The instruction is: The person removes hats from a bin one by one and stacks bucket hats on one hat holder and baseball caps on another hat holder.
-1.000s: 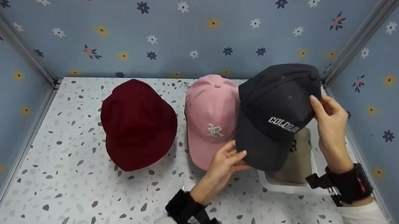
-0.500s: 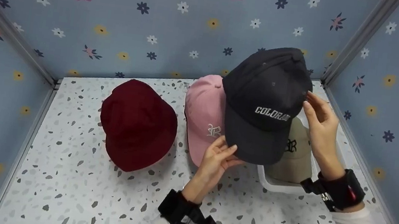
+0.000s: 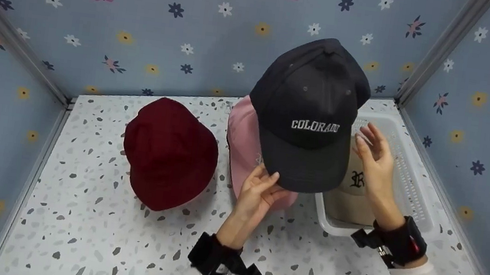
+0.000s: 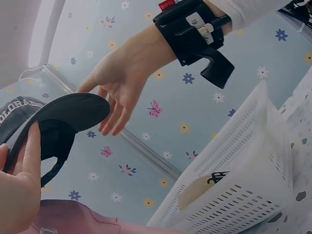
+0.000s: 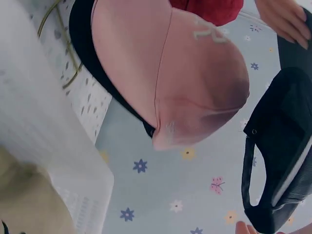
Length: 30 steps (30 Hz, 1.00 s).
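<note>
A dark baseball cap lettered COLORADO [image 3: 315, 99] hangs in the air, overlapping the pink cap [image 3: 239, 132] in the head view. My left hand [image 3: 255, 195] pinches its brim at the front left corner, thumb above and fingers below. In the left wrist view the underside of the brim [image 4: 83, 112] shows. My right hand [image 3: 377, 167] is off the cap, its fingers loosely bent beside the cap's right side. Below that hand a tan cap with a black emblem [image 3: 344, 205] lies in a white perforated basket [image 3: 408, 176]. The pink cap rests on the table.
A dark red hat [image 3: 168, 151] sits on the speckled table [image 3: 88, 230] left of the pink cap. Blue walls with printed flowers [image 3: 220, 31] enclose the table at the back and both sides. The basket stands near the right wall.
The dark cap has moved left and up, away from over the basket and across the pink cap. My right hand has let go of its side; my left hand keeps hold of the brim.
</note>
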Each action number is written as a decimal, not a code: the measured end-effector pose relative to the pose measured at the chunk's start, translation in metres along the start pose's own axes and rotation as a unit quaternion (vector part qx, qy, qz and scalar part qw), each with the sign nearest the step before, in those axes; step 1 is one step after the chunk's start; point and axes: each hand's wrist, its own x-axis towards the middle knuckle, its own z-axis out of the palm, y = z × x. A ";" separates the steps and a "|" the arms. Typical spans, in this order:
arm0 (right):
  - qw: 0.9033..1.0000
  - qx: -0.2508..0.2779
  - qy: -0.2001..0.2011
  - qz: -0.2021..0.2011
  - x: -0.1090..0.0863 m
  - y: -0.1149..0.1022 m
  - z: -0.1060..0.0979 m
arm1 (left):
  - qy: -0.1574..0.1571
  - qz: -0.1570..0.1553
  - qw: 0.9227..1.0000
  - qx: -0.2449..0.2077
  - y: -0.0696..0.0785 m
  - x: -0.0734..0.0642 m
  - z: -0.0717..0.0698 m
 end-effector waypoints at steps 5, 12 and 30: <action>0.989 0.115 -0.064 0.071 0.013 0.055 -0.016 | 0.008 -0.003 1.000 -0.022 0.004 -0.001 0.000; 0.951 0.220 -0.083 0.203 -0.019 0.011 0.015 | -0.008 0.004 1.000 -0.030 0.008 -0.001 -0.002; 0.839 0.448 -0.223 0.213 -0.033 0.023 0.021 | 0.007 0.010 0.999 -0.030 0.012 -0.004 -0.010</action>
